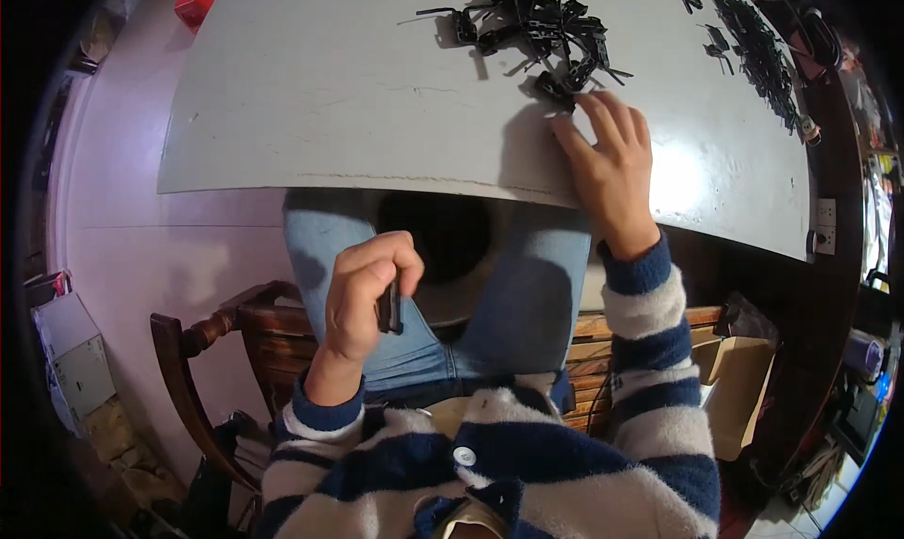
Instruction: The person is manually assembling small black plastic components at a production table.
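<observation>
Black piece [392, 317] clenched in left hand [360, 289]; right hand [610, 162] at parts pile [544, 31], grip unclear

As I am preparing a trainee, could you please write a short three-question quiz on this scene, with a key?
1. True or false: the left hand is empty.
2. The right hand is nearest to: (a) the red object, (b) the loose heap of black parts, (c) the brown box.
3. Where does the second black pile lie?

Key: 1. False; it holds a black piece. 2. b. 3. On the right side of the pale table.
</observation>
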Demonstrator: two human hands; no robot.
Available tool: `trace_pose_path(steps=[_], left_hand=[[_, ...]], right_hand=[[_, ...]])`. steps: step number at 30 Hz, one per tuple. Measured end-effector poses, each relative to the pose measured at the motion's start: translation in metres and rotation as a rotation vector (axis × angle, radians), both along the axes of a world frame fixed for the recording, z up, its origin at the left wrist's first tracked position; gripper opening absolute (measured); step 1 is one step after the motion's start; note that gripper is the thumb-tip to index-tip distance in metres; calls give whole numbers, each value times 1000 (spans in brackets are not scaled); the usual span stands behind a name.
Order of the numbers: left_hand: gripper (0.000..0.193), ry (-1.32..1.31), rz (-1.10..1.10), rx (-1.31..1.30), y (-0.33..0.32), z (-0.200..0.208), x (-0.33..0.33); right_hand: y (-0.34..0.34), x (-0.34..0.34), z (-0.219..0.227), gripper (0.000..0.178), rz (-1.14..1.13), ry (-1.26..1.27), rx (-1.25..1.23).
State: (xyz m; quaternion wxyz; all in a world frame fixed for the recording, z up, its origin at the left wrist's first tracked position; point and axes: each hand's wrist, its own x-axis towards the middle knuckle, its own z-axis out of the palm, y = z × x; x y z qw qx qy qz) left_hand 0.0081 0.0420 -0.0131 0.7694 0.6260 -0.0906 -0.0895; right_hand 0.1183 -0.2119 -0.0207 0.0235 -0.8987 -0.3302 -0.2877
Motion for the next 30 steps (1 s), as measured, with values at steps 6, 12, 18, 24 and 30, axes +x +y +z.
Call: trace_pose_path(steps=[6, 12, 18, 24, 30], left_hand=[[21, 115, 238, -19, -32, 6, 7], [21, -72, 154, 34, -29, 10, 2], [29, -321, 85, 180, -27, 13, 5], [23, -445, 149, 319, -30, 23, 5], [28, -563, 178, 440, -30, 22, -6]], right_hand=[[24, -49, 25, 9, 356, 602, 652], [50, -83, 16, 20, 603, 1084, 1245], [47, -87, 38, 29, 346, 1756, 1400], [56, -100, 27, 18, 266, 1683, 1735], [57, -100, 19, 10, 426, 1883, 1927]])
